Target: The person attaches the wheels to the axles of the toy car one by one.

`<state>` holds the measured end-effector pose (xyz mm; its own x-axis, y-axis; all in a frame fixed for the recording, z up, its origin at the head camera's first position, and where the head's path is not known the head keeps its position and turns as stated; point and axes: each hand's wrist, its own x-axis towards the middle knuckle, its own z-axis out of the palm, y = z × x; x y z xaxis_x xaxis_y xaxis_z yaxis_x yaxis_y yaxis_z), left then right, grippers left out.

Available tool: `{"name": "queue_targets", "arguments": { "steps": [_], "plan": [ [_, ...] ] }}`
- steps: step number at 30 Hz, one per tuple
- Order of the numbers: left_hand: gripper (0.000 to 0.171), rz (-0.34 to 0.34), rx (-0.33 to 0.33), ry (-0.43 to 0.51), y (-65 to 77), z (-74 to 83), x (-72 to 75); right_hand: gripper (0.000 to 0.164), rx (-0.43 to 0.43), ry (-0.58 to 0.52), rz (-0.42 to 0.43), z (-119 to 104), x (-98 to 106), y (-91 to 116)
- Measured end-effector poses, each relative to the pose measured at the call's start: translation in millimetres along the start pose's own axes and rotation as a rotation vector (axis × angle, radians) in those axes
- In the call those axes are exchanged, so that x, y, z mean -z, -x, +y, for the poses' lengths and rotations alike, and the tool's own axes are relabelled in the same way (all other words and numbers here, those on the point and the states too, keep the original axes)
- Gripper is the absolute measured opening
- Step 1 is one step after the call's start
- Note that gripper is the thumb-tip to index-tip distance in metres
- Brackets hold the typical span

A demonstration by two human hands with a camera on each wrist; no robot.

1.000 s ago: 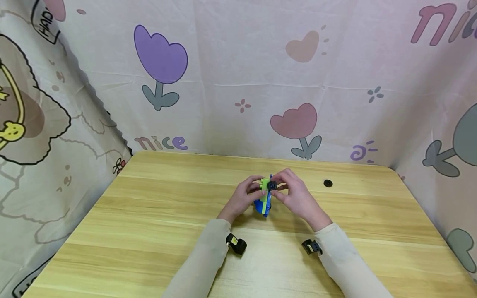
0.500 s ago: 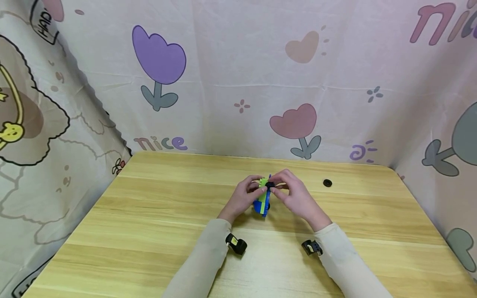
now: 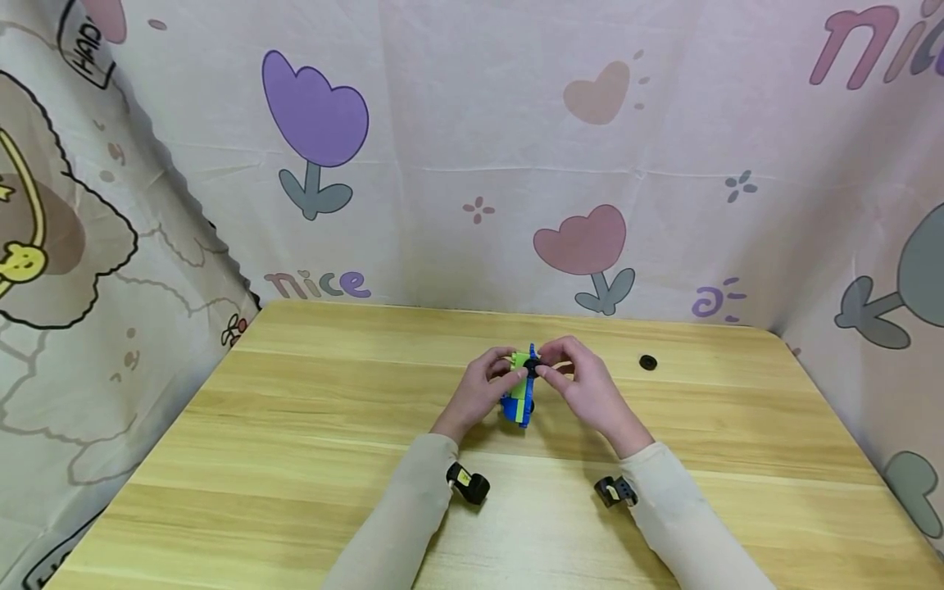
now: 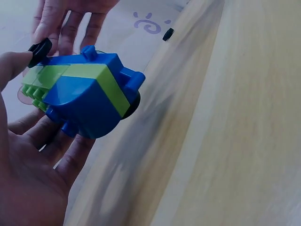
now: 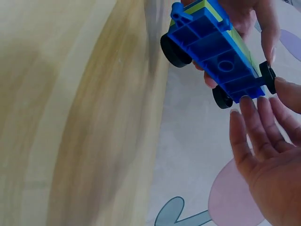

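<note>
My left hand [image 3: 475,397] holds a blue and lime-green toy car [image 3: 519,389] built of blocks, tipped up on end over the table. Its blue underside [image 5: 207,42] faces the right wrist camera, with two black wheels [image 5: 175,51] along one side. At the corner opposite them sits another black wheel [image 5: 267,77], between the thumbs of both hands. My right hand [image 3: 590,397] presses this wheel with its thumb, its fingers reaching to the edge of the underside. In the left wrist view, the left thumb lies against the same wheel [image 4: 40,52].
One loose black wheel [image 3: 648,362] lies on the wooden table [image 3: 295,426], right of the hands toward the back. A printed cloth [image 3: 457,123] hangs behind the table and along its sides. Each wrist carries a small black camera [image 3: 468,483].
The black wheel, earlier facing the head camera, has turned and shifted slightly left against the car's side. The right fingers have spread a little from it. The left hand keeps holding the car.
</note>
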<state>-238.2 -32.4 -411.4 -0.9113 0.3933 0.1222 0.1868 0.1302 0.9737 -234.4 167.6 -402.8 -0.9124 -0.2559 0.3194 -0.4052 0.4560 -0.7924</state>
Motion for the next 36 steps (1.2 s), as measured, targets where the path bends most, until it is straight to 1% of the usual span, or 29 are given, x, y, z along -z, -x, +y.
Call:
{"name": "queue_targets", "arguments": {
  "steps": [4, 7, 9, 16, 17, 19, 22, 24, 25, 26, 29, 32, 36],
  "plan": [
    [0.049, 0.003, 0.011, -0.001, -0.6, -0.4, 0.8, 0.016, -0.104, -0.025, -0.015, -2.4, 0.3, 0.3],
    [0.050, 0.006, 0.016, 0.000, -0.8, -0.3, 1.0, 0.018, -0.143, -0.050, -0.047, -3.3, 0.5, 0.6],
    [0.050, 0.008, 0.013, 0.008, -1.1, -0.1, 1.0, 0.020, -0.149, -0.063, -0.057, -3.4, 0.5, 0.4],
    [0.050, 0.015, 0.010, 0.024, -0.9, 1.4, 1.5, 0.027, -0.131, -0.105, -0.085, -3.0, -0.3, -0.2],
    [0.050, 0.015, 0.008, 0.022, -0.8, 1.5, 1.6, 0.028, -0.135, -0.111, -0.091, -4.4, -0.5, -0.4],
    [0.050, 0.015, 0.010, 0.020, -0.8, 2.0, 1.5, 0.028, -0.135, -0.106, -0.099, -16.2, 1.4, 0.7],
    [0.049, 0.018, 0.014, 0.009, -0.5, 4.2, 1.1, 0.028, -0.140, -0.109, -0.100, -18.8, 1.1, 0.3],
    [0.048, 0.019, 0.023, 0.005, -4.4, -3.5, 0.1, 0.028, -0.141, -0.105, -0.092, -17.6, 1.0, 0.7],
    [0.047, 0.020, 0.023, 0.004, -6.6, -8.5, -0.5, 0.028, -0.141, -0.107, -0.087, -11.5, -0.4, 0.2],
    [0.047, 0.022, 0.024, 0.006, -8.9, -13.9, -1.0, 0.028, -0.143, -0.114, -0.083, -4.8, -2.0, -0.6],
    [0.047, 0.031, 0.021, 0.015, -16.4, -33.1, -2.2, 0.026, -0.137, -0.115, -0.078, -0.3, -3.3, -0.6],
    [0.048, 0.040, 0.012, 0.031, -17.7, -38.3, -2.1, 0.024, -0.124, -0.120, -0.080, 0.7, -3.9, -0.9],
    [0.047, 0.039, 0.006, 0.049, -17.6, -39.7, -1.3, 0.023, -0.118, -0.114, -0.085, -0.3, -3.6, -0.5]
  ]
}}
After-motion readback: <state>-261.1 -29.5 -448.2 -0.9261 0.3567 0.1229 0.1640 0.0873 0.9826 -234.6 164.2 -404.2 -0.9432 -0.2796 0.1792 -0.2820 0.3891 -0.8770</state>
